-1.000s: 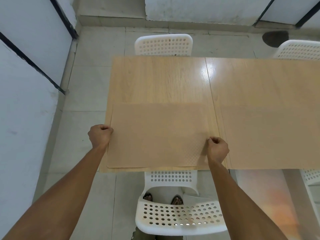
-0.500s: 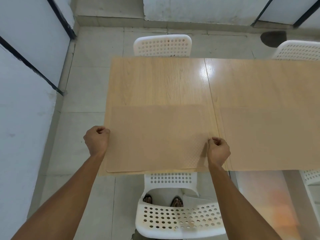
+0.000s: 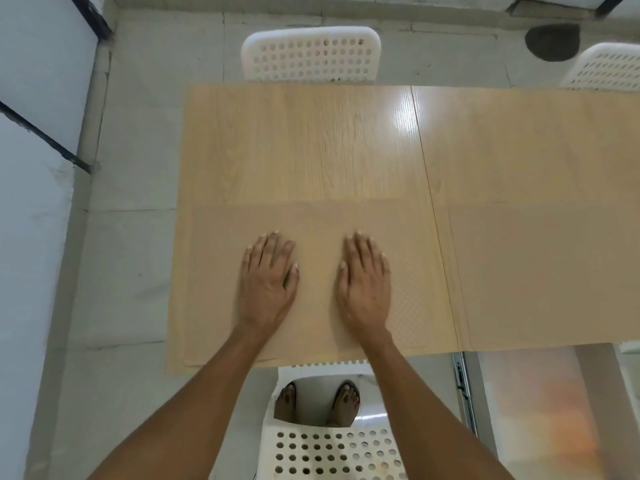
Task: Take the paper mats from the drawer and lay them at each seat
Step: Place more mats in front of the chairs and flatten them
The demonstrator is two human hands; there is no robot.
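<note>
A tan paper mat (image 3: 318, 223) lies flat on the near left part of the light wooden table (image 3: 298, 143), in front of the near white chair. My left hand (image 3: 268, 282) and my right hand (image 3: 365, 282) rest palm down on the middle of this mat, fingers spread, holding nothing. A second paper mat (image 3: 543, 271) lies flat on the table to the right, beyond the seam between the two tabletops. No drawer is in view.
A white perforated chair (image 3: 311, 53) stands at the table's far side, another (image 3: 609, 71) at the far right, and one (image 3: 332, 448) right below me with my feet behind it. A white wall (image 3: 31, 202) runs along the left.
Both hands let go of the mat's left and right edges, opened, and moved inward to press flat on its middle. The mat now lies fully on the table.
</note>
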